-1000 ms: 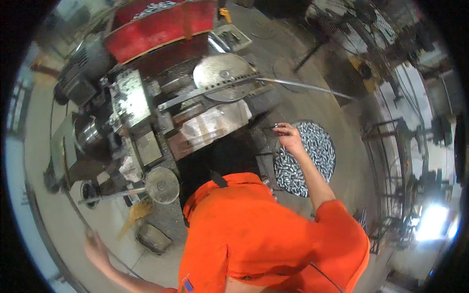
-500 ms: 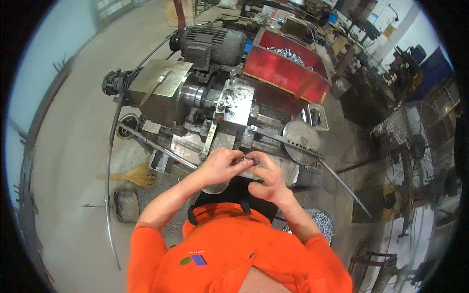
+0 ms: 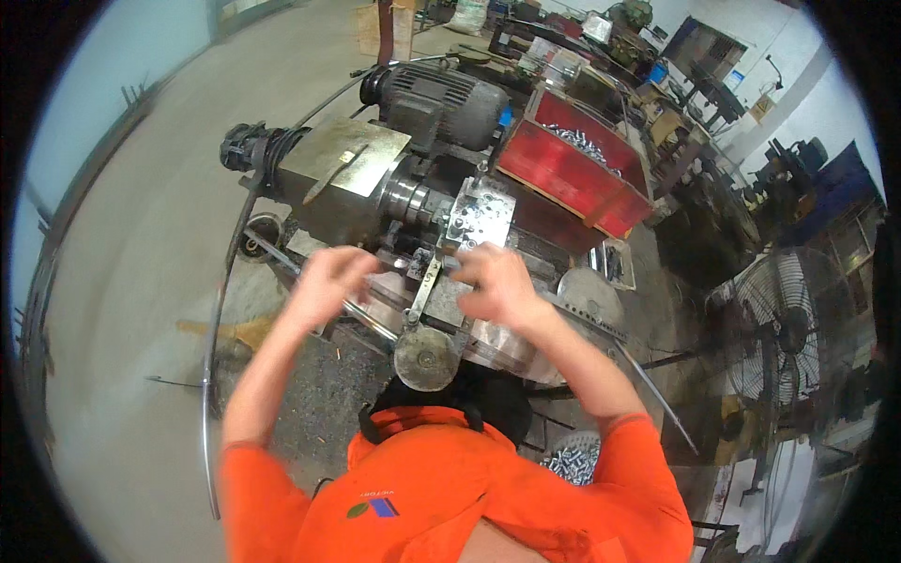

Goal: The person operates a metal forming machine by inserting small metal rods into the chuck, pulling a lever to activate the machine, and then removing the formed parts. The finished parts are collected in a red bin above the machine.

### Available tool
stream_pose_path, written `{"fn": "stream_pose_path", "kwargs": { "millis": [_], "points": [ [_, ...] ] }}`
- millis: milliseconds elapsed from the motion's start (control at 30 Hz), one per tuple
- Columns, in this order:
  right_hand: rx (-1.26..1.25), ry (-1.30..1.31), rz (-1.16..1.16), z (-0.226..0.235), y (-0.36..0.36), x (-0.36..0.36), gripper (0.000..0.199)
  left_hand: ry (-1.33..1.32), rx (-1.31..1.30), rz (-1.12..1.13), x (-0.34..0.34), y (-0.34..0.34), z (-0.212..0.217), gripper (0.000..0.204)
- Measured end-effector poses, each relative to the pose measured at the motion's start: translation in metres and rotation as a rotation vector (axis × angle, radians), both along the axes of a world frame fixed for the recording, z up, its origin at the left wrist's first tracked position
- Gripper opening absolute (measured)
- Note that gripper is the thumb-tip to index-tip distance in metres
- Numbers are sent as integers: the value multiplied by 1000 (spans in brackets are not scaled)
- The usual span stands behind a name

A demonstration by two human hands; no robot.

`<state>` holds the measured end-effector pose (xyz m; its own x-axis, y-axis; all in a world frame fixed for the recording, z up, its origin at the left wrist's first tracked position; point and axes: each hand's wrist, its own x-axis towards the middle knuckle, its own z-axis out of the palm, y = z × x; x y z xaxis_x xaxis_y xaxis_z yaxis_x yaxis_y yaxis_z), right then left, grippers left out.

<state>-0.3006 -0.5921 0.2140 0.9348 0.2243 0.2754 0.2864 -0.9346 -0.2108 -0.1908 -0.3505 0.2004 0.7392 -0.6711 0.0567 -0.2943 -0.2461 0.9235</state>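
Note:
My left hand [image 3: 328, 281], blurred by motion, is raised over the left side of a small metal lathe, near a long steel bar [image 3: 371, 319]. Its fingers are loosely bent and apart, with nothing visible in them. My right hand [image 3: 502, 289] hovers by the tool block [image 3: 481, 214], its fingers curved and the thumb apart; I make out no object there. Between the hands a flat metal lever [image 3: 427, 286] runs down to a round metal disc [image 3: 427, 358]. The chuck [image 3: 405, 200] sits beyond, left of the tool block.
A red bin [image 3: 563, 178] of small metal parts stands behind the lathe, beside an electric motor [image 3: 446, 105]. A perforated arm [image 3: 587, 317] and rod [image 3: 657, 394] stick out right. A basket [image 3: 574, 457] of parts is low right; a fan [image 3: 784, 324] stands farther right.
My hands were together at a small piece in front of the lathe. They have parted: the left moved left and up, the right slightly up toward the tool block. The view has shifted too.

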Motion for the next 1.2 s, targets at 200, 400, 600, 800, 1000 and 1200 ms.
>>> {"fn": "stream_pose_path", "kwargs": {
  "millis": [200, 400, 600, 800, 1000, 1200],
  "points": [
    [-226, 44, -285, -39, -22, 123, 20, -700, 677, 589, 44, 153, -18, 26],
    [-4, 187, -300, -61, -29, 143, 26, -155, 700, 588, 1, 233, -58, 33],
    [131, 179, -179, -54, -25, 144, 28, -205, 650, 722, 0, 223, -92, 32],
    [102, 201, -102, -40, -18, 153, 25, -276, 834, 699, 15, 238, -110, 26],
    [20, 154, -134, -39, -10, 149, 23, -620, 1284, 734, 92, 327, -100, 10],
    [33, 120, -205, -47, -17, 146, 23, -775, 1289, 658, 155, 362, -111, 11]
  ]
}}
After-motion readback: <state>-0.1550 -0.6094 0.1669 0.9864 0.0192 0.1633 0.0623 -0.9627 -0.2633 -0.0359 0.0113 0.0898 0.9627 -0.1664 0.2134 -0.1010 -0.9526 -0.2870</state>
